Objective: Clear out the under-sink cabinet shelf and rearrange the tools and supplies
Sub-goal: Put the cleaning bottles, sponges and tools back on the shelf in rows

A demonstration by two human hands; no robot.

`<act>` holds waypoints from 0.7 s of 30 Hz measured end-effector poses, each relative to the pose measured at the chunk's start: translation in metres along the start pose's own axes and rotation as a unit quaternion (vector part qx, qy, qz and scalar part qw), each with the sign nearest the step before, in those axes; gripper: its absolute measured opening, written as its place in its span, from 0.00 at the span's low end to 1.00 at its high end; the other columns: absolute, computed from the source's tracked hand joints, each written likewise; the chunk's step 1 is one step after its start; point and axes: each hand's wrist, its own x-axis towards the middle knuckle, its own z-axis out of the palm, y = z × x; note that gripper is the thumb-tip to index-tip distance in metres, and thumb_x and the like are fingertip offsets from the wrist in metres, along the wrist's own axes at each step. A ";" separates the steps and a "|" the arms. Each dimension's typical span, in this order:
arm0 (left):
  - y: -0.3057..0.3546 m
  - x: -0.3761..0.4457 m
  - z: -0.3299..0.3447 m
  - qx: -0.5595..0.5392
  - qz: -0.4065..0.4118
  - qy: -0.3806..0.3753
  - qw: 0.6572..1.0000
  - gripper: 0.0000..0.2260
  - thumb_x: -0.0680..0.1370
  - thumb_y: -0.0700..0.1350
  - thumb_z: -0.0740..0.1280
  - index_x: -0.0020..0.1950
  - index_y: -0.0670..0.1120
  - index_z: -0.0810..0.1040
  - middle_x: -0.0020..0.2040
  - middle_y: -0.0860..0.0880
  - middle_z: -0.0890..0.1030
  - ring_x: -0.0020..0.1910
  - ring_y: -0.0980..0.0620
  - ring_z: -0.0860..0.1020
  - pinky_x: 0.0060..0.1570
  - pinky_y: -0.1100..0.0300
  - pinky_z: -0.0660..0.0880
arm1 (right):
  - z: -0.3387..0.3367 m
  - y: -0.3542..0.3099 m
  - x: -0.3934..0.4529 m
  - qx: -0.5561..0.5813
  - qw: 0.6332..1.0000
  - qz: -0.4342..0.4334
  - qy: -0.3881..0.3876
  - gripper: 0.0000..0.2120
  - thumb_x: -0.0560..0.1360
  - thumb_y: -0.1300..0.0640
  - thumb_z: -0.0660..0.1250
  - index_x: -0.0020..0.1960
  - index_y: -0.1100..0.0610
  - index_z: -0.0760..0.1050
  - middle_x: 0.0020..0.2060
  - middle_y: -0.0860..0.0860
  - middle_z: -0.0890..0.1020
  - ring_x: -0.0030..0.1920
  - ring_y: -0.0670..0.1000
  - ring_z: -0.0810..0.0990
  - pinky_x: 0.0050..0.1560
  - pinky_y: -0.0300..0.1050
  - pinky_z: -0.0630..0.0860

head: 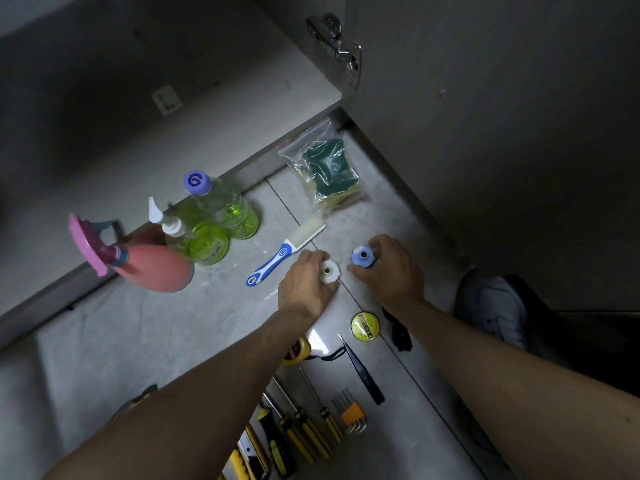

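Two hands work over the floor (173,341). Left hand (304,282) curls round a white spool (329,270); at its 3 o'clock, right hand (391,271) grips a blue spool (362,257). Bottles (225,213) stand at 10 o'clock, screwdrivers (304,427) at 6.

Plastic, metal and matt stone-look floor tile

The floor (145,341) is matt, mottled grey tile; the cabinet hinge (334,39) is shiny metal. The clear bottle (225,206) and pink spray bottle (152,268) look like glossy plastic, as does the blue-and-white brush handle (273,263). A crinkled transparent plastic bag (325,168) holds rough green scouring pads. The tweezers (362,370) are dark, smooth metal; the screwdrivers (308,434) have glossy yellow-black plastic handles.
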 end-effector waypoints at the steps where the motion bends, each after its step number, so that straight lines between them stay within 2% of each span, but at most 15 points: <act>1: -0.001 -0.002 -0.001 0.002 0.000 0.000 1.000 0.21 0.74 0.52 0.73 0.65 0.54 0.73 0.62 0.52 0.73 0.59 0.47 0.76 0.52 0.51 0.75 | -0.002 0.001 -0.004 0.003 1.000 0.001 0.018 0.22 0.71 0.42 0.74 0.58 0.53 0.76 0.53 0.49 0.79 0.54 0.51 0.78 0.49 0.48 0.76; 3: -0.005 -0.007 -0.003 0.000 0.004 0.012 1.000 0.21 0.74 0.51 0.73 0.64 0.54 0.72 0.62 0.52 0.73 0.59 0.47 0.75 0.49 0.51 0.76 | -0.005 0.008 -0.016 0.004 0.998 0.003 0.059 0.19 0.76 0.44 0.68 0.61 0.54 0.74 0.54 0.50 0.78 0.58 0.53 0.77 0.50 0.50 0.74; 6: -0.013 -0.020 -0.010 -0.018 0.014 0.035 0.999 0.18 0.74 0.50 0.71 0.62 0.55 0.72 0.60 0.54 0.73 0.60 0.48 0.74 0.47 0.51 0.76 | -0.013 0.024 -0.043 0.008 0.996 0.042 0.075 0.12 0.78 0.51 0.64 0.58 0.56 0.73 0.54 0.52 0.77 0.59 0.56 0.76 0.50 0.50 0.70; 9: -0.017 -0.041 -0.018 -0.031 0.011 0.055 0.998 0.20 0.75 0.51 0.70 0.66 0.54 0.72 0.61 0.54 0.73 0.62 0.50 0.72 0.48 0.54 0.74 | -0.016 0.036 -0.070 -0.041 0.998 0.056 0.014 0.10 0.77 0.51 0.67 0.54 0.55 0.72 0.50 0.51 0.76 0.57 0.56 0.75 0.50 0.50 0.71; 11: -0.021 -0.058 -0.023 -0.034 0.010 0.056 0.998 0.19 0.76 0.51 0.69 0.67 0.52 0.72 0.61 0.53 0.74 0.61 0.50 0.72 0.48 0.54 0.74 | -0.016 0.038 -0.080 -0.070 0.993 0.085 -0.034 0.11 0.78 0.51 0.67 0.55 0.55 0.72 0.54 0.53 0.76 0.56 0.58 0.77 0.50 0.50 0.73; 13: -0.026 -0.074 -0.026 -0.038 0.001 0.054 0.998 0.17 0.77 0.50 0.68 0.65 0.51 0.73 0.59 0.52 0.75 0.59 0.49 0.75 0.49 0.52 0.76 | -0.018 0.040 -0.081 -0.098 0.990 0.086 -0.061 0.11 0.78 0.55 0.67 0.58 0.57 0.72 0.59 0.56 0.75 0.56 0.61 0.78 0.51 0.52 0.75; 17: -0.039 -0.101 -0.032 -0.041 -0.030 0.044 0.998 0.13 0.77 0.47 0.67 0.61 0.53 0.76 0.56 0.52 0.77 0.55 0.49 0.78 0.49 0.52 0.77 | -0.025 0.040 -0.068 -0.132 0.988 0.062 -0.049 0.11 0.79 0.57 0.66 0.60 0.59 0.74 0.61 0.59 0.74 0.61 0.61 0.74 0.51 0.51 0.72; 21: -0.055 -0.121 -0.043 -0.025 -0.050 0.032 0.998 0.10 0.78 0.46 0.67 0.59 0.54 0.77 0.56 0.53 0.78 0.54 0.50 0.78 0.49 0.54 0.77 | -0.033 0.035 -0.063 -0.135 0.988 0.056 -0.051 0.12 0.78 0.56 0.68 0.59 0.59 0.74 0.60 0.59 0.76 0.61 0.60 0.73 0.51 0.52 0.74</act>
